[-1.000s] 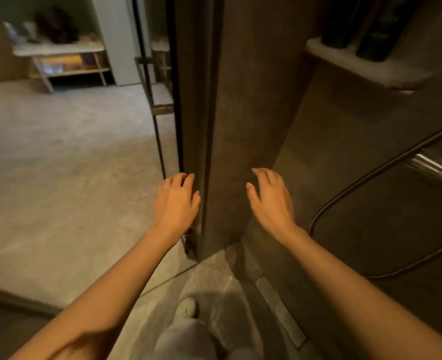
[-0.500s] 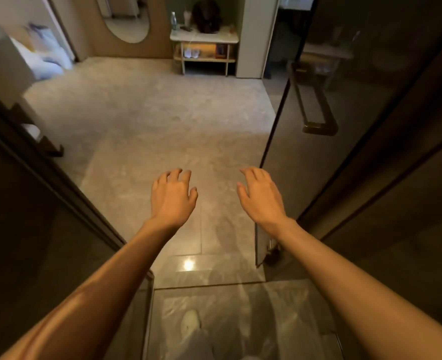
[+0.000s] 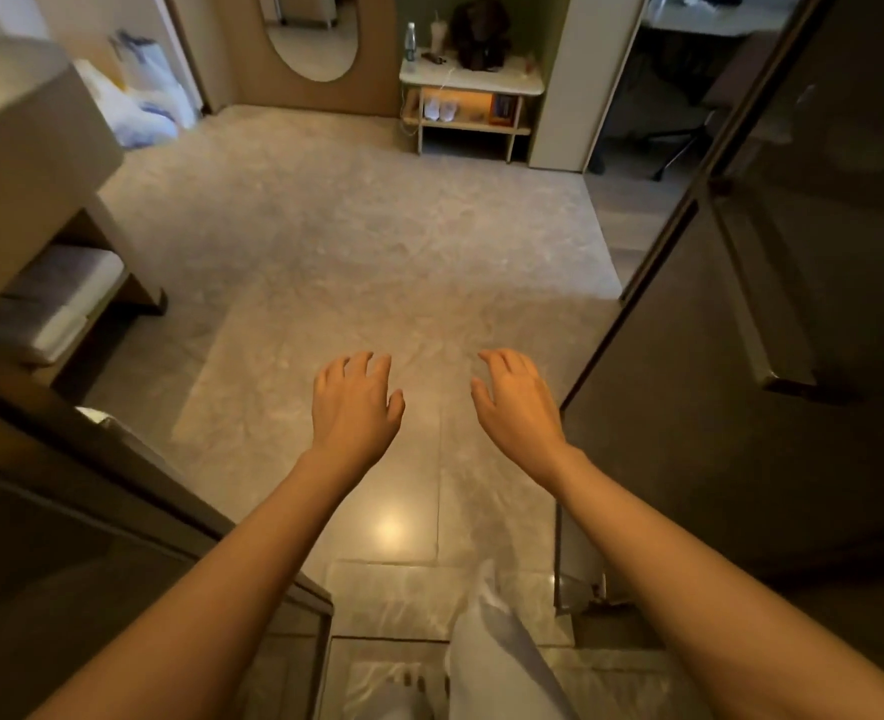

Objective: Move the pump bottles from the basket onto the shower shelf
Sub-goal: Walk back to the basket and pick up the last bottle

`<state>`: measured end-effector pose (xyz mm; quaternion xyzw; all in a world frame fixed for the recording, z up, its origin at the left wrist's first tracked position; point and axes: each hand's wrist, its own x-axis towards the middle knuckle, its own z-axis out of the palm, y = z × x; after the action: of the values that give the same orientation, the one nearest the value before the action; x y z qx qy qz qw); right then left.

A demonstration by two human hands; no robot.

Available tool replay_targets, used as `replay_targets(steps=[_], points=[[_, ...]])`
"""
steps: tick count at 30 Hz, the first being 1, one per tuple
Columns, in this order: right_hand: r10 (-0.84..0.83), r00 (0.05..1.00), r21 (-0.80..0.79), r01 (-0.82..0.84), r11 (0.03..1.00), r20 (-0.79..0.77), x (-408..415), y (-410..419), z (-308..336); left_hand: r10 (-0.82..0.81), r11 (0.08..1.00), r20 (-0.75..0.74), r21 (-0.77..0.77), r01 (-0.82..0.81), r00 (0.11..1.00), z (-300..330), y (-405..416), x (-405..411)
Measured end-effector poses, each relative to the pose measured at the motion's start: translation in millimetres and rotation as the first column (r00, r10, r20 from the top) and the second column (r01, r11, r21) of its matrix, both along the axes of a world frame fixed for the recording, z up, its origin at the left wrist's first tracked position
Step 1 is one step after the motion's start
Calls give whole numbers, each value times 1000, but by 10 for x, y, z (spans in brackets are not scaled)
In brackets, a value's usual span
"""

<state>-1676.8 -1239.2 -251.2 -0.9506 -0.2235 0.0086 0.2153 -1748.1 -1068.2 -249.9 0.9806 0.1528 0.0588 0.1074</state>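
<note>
My left hand and my right hand hang side by side in front of me over the tiled floor, palms down. Both hold nothing and their fingers are spread and slightly curled. No pump bottle, basket or shower shelf shows in the head view. I look out through a doorway into the room beyond.
A dark glass door with a long bar handle stands open on the right. A dark panel borders the left, with a vanity counter and folded towels behind. A small side table stands at the far wall. My leg shows below.
My view has swung left, away from the shower wall and its shelf with dark bottles, to the open doorway and the room. Both hands stay empty, held out in front.
</note>
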Motion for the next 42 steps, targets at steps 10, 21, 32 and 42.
replay_targets(steps=[10,21,32,42], points=[[152,988,31,-153,988,39,1927,1000,339,161,987,-15,31,-160,987,323,843,1590],[464,885,-24,-463,886,34,3270,2688,412,463,887,-54,22,-462,885,464,2174,2496],[726,682,-39,-726,687,91,3650,5447,504,704,710,-77,67,-701,706,395,4409,2541],[926,365,9,-931,366,101,3463,7482,527,905,425,-60,105,-899,421,533,5791,2292]])
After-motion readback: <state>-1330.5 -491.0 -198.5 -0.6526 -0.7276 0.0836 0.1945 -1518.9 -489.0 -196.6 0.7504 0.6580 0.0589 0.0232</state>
